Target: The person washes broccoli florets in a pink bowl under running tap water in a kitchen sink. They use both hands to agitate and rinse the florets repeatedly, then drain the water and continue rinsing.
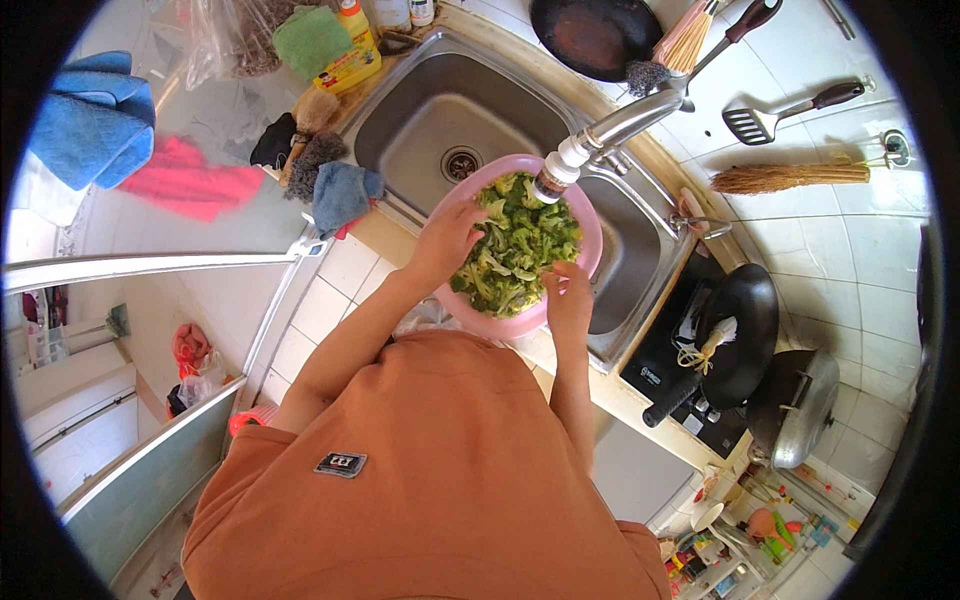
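Observation:
A pink plastic basin [594, 232] full of cut broccoli florets [517, 251] sits across the divider of the double stainless steel sink, under the faucet [559, 172]. My left hand [450, 241] reaches over the basin's left side, its fingertips at the broccoli and its thumb apart from the fingers. On the near right side, my right hand [568, 296] has its fingers bent close together at the edge of the florets. Whether a small piece is between those fingertips cannot be made out. No stream of water shows below the faucet's white nozzle.
The left sink bowl [420, 127] has a drain strainer [460, 163]. Right of the sink, a black wok [739, 337] rests on a cooktop [652, 367]. A blue cloth [341, 199] and a yellow bottle [352, 56] lie along the left edge. A slotted turner [757, 124] hangs on the tiled wall.

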`<action>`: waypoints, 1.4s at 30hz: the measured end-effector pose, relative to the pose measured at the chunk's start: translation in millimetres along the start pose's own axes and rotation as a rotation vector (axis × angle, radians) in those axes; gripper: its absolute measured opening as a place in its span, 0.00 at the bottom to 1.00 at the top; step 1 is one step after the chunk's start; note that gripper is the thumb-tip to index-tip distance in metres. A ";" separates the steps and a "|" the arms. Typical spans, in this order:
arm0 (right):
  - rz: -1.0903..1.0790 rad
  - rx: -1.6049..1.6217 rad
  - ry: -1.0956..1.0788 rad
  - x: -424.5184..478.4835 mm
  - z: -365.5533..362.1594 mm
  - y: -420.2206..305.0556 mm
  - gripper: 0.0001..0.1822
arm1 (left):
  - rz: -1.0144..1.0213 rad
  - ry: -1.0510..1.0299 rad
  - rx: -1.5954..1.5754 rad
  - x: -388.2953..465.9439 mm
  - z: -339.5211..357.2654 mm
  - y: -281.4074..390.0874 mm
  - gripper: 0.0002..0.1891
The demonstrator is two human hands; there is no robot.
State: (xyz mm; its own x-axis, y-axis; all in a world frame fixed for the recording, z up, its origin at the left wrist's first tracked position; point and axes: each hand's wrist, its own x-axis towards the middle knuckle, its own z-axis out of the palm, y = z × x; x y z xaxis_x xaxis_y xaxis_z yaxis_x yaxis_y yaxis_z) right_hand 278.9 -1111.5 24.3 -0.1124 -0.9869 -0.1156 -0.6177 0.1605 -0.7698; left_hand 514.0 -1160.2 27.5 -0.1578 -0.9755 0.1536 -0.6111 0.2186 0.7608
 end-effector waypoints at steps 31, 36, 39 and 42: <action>0.406 0.695 -0.116 34.9 -1.7 -14.6 0.12 | -0.231 -0.141 -0.531 -10.3 15.4 3.8 0.10; 0.248 0.482 -0.034 32.5 -2.6 -1.6 0.11 | -0.173 -0.147 -0.492 -8.5 24.5 1.0 0.08; 0.024 0.066 0.207 35.9 1.2 -1.9 0.10 | -0.250 -0.137 -0.341 -3.9 9.9 -9.5 0.06; 0.015 0.044 0.139 31.1 4.8 -6.4 0.12 | -0.050 -0.158 -0.200 -4.3 0.9 -13.0 0.08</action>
State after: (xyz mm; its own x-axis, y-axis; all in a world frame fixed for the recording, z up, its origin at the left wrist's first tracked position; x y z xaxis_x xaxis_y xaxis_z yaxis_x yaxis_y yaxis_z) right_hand 283.1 -1143.3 22.6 -0.2300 -0.9723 -0.0414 -0.5811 0.1714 -0.7956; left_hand 522.0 -1158.9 16.3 -0.2600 -0.9653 0.0247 -0.4576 0.1457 0.8771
